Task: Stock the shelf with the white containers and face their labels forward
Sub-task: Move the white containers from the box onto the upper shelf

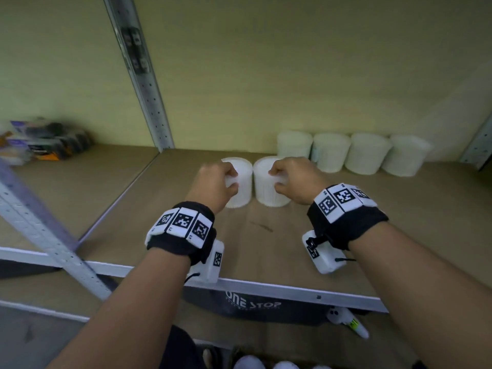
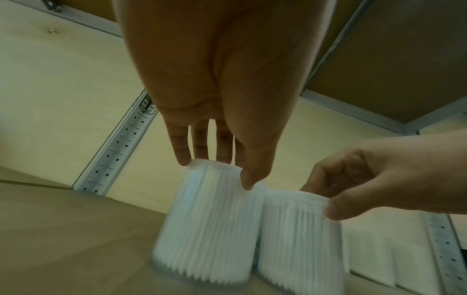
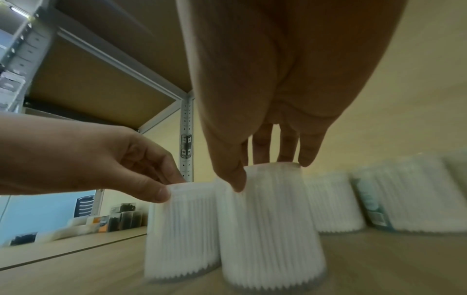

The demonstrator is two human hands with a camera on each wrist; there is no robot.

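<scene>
Two white ribbed containers stand side by side on the wooden shelf board [image 1: 186, 235]. My left hand [image 1: 233, 179] pinches the top rim of the left container [image 1: 243, 182], thumb in front and fingers behind. My right hand [image 1: 275, 179] grips the top of the right container [image 1: 266, 193] in the same way. The left wrist view shows the left hand [image 2: 215, 171] on its container [image 2: 207, 219] and the right hand [image 2: 321, 199] on the other [image 2: 298, 239]. In the right wrist view the right hand [image 3: 270, 171] holds its container [image 3: 270, 229]. Both containers are motion-blurred, and I cannot make out a label on either.
Several more white containers [image 1: 368, 153] line the back wall at right; one shows a teal label [image 3: 374, 207] turned sideways. A grey upright post [image 1: 149, 89] stands at back left, with dark packages [image 1: 45, 142] on the neighbouring shelf. The metal front rail [image 1: 292, 288] runs below my wrists.
</scene>
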